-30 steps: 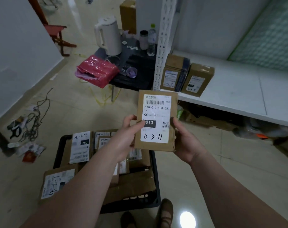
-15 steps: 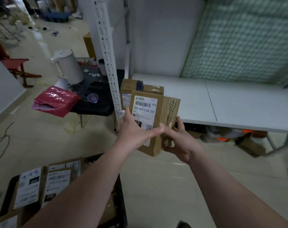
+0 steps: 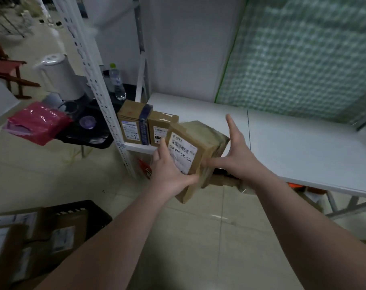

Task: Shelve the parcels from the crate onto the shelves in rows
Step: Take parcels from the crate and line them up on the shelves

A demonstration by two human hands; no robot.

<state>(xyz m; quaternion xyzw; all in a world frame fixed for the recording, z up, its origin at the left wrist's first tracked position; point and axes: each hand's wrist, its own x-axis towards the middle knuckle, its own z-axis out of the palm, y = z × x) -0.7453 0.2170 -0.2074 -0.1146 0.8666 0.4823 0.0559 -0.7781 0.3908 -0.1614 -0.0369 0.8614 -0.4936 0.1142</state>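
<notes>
The parcel (image 3: 193, 152) is in the air at the front edge of the white shelf (image 3: 293, 147), just right of the 2 parcels (image 3: 144, 126) already standing in a row. The left hand (image 3: 169, 170) has its grip clamped on the lower label corner. The right hand (image 3: 237, 151) is spread, thumb touching the taped side, perhaps only steadying. The box looks stiff and light, its tape a little slippery. Better to hold it by 2 opposite cardboard faces.
</notes>
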